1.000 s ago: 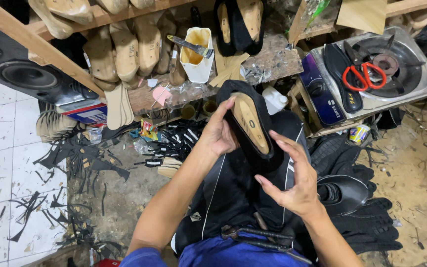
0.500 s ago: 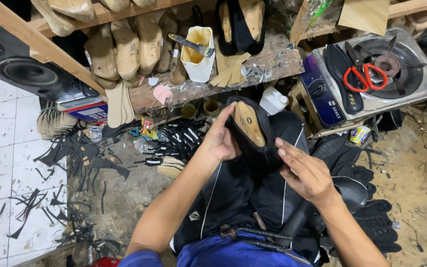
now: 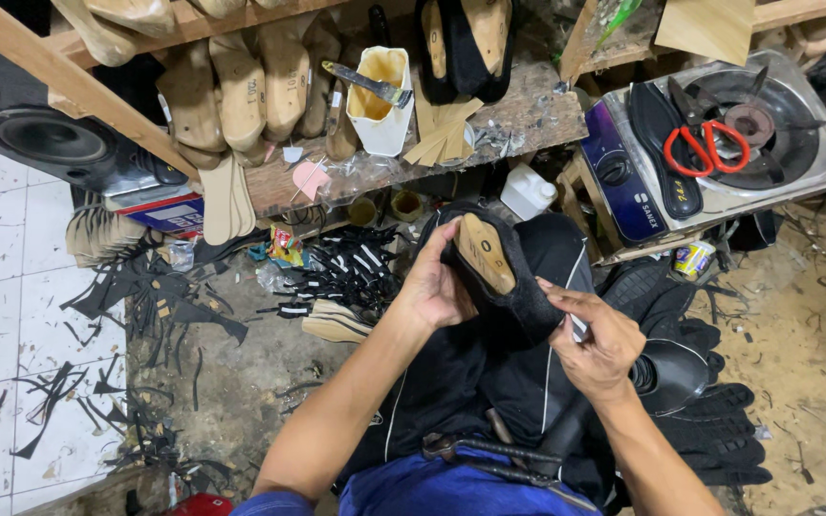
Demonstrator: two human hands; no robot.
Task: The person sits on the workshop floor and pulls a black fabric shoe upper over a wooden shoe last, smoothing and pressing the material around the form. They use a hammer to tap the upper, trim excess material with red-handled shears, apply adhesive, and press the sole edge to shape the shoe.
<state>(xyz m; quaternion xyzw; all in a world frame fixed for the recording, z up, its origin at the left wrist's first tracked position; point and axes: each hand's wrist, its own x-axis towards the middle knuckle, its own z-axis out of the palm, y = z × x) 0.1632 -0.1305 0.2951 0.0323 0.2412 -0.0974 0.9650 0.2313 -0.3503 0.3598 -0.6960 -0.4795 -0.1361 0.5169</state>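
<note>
My left hand (image 3: pixel 435 285) grips a black shoe upper stretched over a wooden last (image 3: pixel 486 252), sole side up, held over my lap. At the shoe's heel end, my right hand (image 3: pixel 601 340) pinches the black fabric edge, with a small pale object between its fingers. Black pliers (image 3: pixel 489 457) lie across my blue-clad lap below both hands.
A wooden bench (image 3: pixel 528 115) holds several wooden lasts (image 3: pixel 241 91), a white glue cup (image 3: pixel 381 105) and another lasted shoe (image 3: pixel 466 43). A gas stove (image 3: pixel 719 143) at right carries red scissors (image 3: pixel 706 145). A black speaker (image 3: pixel 50 139) stands left. Black scraps (image 3: pixel 145 296) litter the floor.
My right hand has moved from open beside the shoe onto its heel end and closed on the fabric edge. The shoe has tilted slightly lower toward my lap.
</note>
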